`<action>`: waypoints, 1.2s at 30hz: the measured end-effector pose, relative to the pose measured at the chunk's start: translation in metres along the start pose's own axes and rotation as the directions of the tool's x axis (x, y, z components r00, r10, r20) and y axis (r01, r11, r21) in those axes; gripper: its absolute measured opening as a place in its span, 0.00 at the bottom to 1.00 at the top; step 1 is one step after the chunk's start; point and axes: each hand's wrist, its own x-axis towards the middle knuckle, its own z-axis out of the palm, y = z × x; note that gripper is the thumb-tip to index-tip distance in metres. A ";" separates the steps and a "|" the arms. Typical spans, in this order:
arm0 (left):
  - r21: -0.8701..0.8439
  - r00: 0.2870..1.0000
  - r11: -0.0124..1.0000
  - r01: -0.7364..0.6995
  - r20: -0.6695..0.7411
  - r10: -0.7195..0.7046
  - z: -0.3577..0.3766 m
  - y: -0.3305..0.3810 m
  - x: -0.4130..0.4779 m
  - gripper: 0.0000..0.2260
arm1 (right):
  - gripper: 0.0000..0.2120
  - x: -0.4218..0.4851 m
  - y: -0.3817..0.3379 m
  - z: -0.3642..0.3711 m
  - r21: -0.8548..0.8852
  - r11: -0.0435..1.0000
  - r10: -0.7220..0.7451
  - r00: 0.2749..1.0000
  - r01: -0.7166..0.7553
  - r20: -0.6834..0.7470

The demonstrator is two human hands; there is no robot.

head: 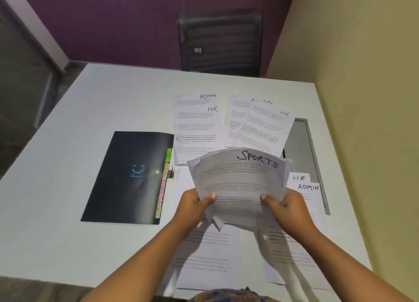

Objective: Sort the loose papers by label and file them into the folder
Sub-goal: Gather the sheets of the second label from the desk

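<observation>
We've got our left hand (196, 203) and right hand (283, 205) both clamped on a stack of papers (240, 186), "SPORTS" on top, lifted above the white table (68, 233). Closed black folder (129, 177) lies left; labelled sheets (196, 124) beyond, purple wall (124, 22) behind.

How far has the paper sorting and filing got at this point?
Filing hasn't begun: the dark folder lies closed on the table. In hand: both the left hand and right hand hold a SPORTS-topped stack. Left: mixed ADMIN and HR sheets lie unsorted behind and beside it.
</observation>
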 end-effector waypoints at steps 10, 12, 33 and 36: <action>0.036 1.000 0.999 0.002 -0.012 -0.001 -0.034 0.005 -0.040 0.07 | 0.12 0.002 -0.037 0.022 0.454 0.882 0.156 0.987 -0.130 -0.022; -0.022 0.998 1.000 0.007 -0.069 -0.009 -0.038 0.007 -0.042 0.08 | 0.12 0.000 -0.040 0.029 0.437 0.882 0.178 0.983 -0.179 0.043; 0.871 0.953 0.462 0.164 -0.261 0.153 -0.142 -0.081 -0.018 0.32 | 0.06 -0.051 -0.050 0.077 0.258 0.943 0.258 0.951 -0.209 -0.171; 0.937 0.962 0.308 0.164 -0.220 0.159 -0.156 -0.091 -0.011 0.44 | 0.07 -0.057 -0.050 0.079 0.246 0.944 0.265 0.950 -0.221 -0.164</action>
